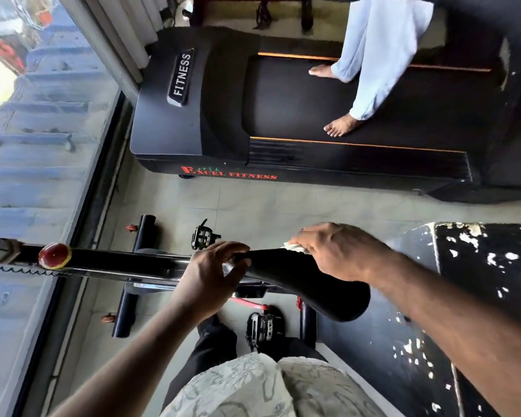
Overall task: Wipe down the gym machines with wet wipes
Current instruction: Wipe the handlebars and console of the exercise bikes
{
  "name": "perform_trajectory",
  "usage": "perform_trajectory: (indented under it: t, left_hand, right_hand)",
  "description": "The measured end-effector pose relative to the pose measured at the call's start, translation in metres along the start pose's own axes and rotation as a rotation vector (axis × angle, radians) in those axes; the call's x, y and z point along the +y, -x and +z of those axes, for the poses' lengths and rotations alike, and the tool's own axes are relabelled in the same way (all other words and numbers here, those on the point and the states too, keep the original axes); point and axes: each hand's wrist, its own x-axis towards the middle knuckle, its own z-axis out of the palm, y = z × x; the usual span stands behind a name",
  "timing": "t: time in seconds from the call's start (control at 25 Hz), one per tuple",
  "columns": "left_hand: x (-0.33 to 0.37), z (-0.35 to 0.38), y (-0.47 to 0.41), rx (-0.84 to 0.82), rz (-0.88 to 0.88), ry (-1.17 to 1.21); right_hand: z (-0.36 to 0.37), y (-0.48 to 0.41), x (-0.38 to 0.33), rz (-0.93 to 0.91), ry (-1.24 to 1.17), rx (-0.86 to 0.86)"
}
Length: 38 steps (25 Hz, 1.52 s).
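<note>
A black exercise-bike saddle [316,284] sits at the centre, its narrow nose pointing left. My right hand [340,251] presses a crumpled white wet wipe [295,247] against the saddle's upper edge; only a small corner of the wipe shows under the fingers. My left hand [214,272] curls around the saddle's nose where it meets the shiny black frame bar [118,263]. A red knob [54,255] sits on that bar at the left. Two black pedals [203,236] [260,326] show below the bar.
A black treadmill [223,115] marked FITNESS stands beyond the bike, with another person's bare feet [342,126] on its belt. A glass wall [42,145] runs along the left. A worn black pad with peeling white patches [478,281] lies at the right. Grey tiled floor [253,203] lies between.
</note>
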Motion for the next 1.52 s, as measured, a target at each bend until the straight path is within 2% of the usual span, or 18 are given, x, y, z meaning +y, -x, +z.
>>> perform_trajectory:
  t: [0.08, 0.2, 0.4, 0.52, 0.56, 0.68, 0.8, 0.88, 1.0, 1.2, 1.32, 1.36, 1.44, 1.52]
  left_hand:
    - [0.007, 0.0, -0.005, -0.03, 0.008, -0.043]
    - [0.009, 0.001, -0.013, -0.083, 0.025, -0.076]
    - [0.013, -0.002, -0.02, -0.162, -0.002, -0.105]
    - [0.008, -0.003, -0.029, -0.177, -0.002, -0.088]
    - [0.008, -0.004, -0.033, -0.207, 0.004, -0.088]
    - [0.01, -0.008, -0.044, -0.301, 0.02, -0.092]
    - [0.009, -0.014, -0.055, -0.4, 0.044, -0.059]
    - [0.004, -0.014, -0.064, -0.427, 0.049, -0.038]
    - [-0.001, -0.01, -0.073, -0.471, 0.116, -0.023]
    - [-0.009, -0.011, -0.087, -0.562, 0.236, 0.019]
    - [-0.015, -0.006, -0.094, -0.603, 0.323, 0.045]
    - [-0.014, -0.007, -0.095, -0.622, 0.342, 0.045]
    - [-0.013, -0.011, -0.097, -0.657, 0.353, 0.041]
    - [-0.013, -0.011, -0.103, -0.696, 0.324, 0.05]
  right_hand:
    - [-0.003, 0.002, 0.025, 0.048, -0.032, 0.044]
    - [0.003, 0.006, 0.055, 0.215, -0.239, 0.176]
    - [0.042, 0.058, 0.034, 0.374, -0.645, 0.625]
    - [0.071, 0.076, 0.024, 0.437, -0.717, 0.819]
    - [0.069, 0.069, 0.025, 0.46, -0.733, 0.849]
    - [0.064, 0.057, 0.027, 0.515, -0.789, 0.793]
    - [0.094, 0.083, 0.011, 0.568, -0.875, 0.82]
    - [0.099, 0.084, 0.008, 0.649, -0.853, 0.875]
    - [0.097, 0.083, 0.013, 0.691, -0.791, 0.813]
    - [0.133, 0.1, -0.016, 0.827, -0.732, 0.871]
    - [0.127, 0.086, -0.022, 0.956, -0.812, 0.977]
    - [0.129, 0.085, -0.032, 0.967, -0.874, 1.043]
    - [0.142, 0.085, -0.067, 1.116, -0.845, 1.188]
    - [0.145, 0.08, -0.092, 1.231, -1.056, 1.269]
